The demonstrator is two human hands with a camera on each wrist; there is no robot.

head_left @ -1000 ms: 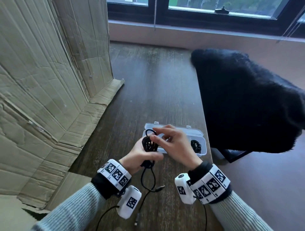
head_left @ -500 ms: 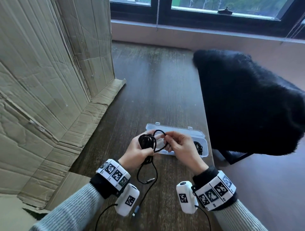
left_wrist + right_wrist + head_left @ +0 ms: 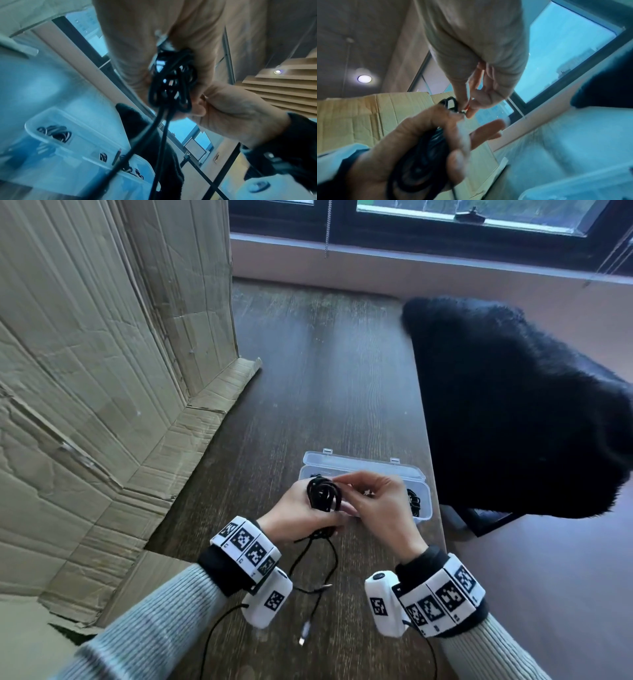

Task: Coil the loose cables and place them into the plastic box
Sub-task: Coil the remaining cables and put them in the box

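A black cable (image 3: 322, 494) is wound into a small bundle (image 3: 173, 82) in my left hand (image 3: 301, 508), which grips it just in front of the clear plastic box (image 3: 412, 474). My right hand (image 3: 373, 501) pinches a strand at the top of the bundle (image 3: 452, 104) with thumb and forefinger. Two loose ends hang below the left hand; one plug (image 3: 327, 586) and another connector (image 3: 304, 632) lie on the table. The open box holds a coiled black cable (image 3: 413, 501) at its right end, seen also in the left wrist view as coiled cable (image 3: 56, 133).
A large cardboard box (image 3: 102, 371) stands along the left with its flap on the dark wooden table (image 3: 325, 388). A black fluffy garment (image 3: 513, 405) drapes over a chair at the right table edge. Window and sill run along the back.
The right hand brought a loop of cable across onto the bundle and now pinches at its top. The hanging tail has grown shorter, and both hands sit slightly lower.
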